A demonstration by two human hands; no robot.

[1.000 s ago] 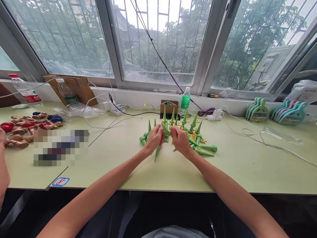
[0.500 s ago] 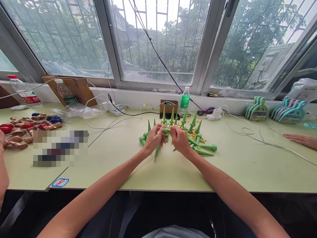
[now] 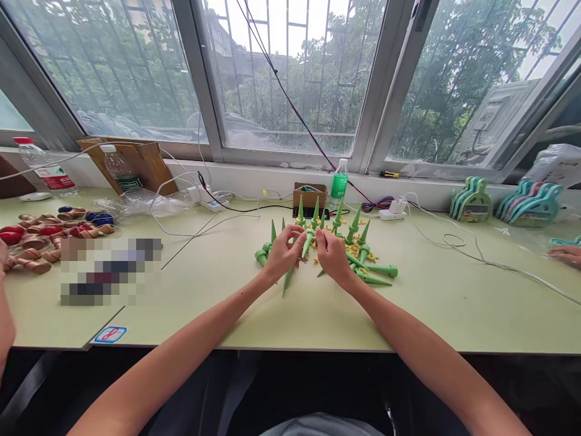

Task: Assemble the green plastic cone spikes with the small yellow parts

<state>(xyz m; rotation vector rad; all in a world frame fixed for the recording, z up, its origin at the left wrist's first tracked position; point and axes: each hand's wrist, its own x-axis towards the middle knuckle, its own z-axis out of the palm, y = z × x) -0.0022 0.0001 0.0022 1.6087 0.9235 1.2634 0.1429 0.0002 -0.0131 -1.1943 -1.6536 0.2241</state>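
Here you are, both forearms reaching in over the near edge of the table (image 3: pixel 431 315), hands meeting at the middle. Your left hand (image 3: pixel 285 251) is pinching a green spike (image 3: pixel 307 243), thumb against fingers, the tip slanting down toward the near left and the wide end up on the far side. That grip probably keeps the wide end exposed, facing your other hand. Your right hand (image 3: pixel 331 251) is curled just right of it, fingertips tucked in; whether they close on anything, I cannot tell.

Just beyond, standing spikes (image 3: pixel 354 224) point tip up, likely because their broad ends make a steady foot. Among them lie yellow pieces (image 3: pixel 353 249), within easy reach of your right hand, and nearer on the right, lying spikes (image 3: pixel 374 278) rest on their sides. The green-labelled bottle (image 3: pixel 339 184) stands farther back, presumably out of your elbows' way.

And now the change! A second ago that spike's tip aimed up and away; half a second ago it lay across your fingers; now it's swung down toward you. The standing spikes haven't budged. Over at the far-right edge, a co-worker's hand (image 3: pixel 569 255), flat on the table half a second ago, is now beside a turquoise piece (image 3: pixel 565 241).
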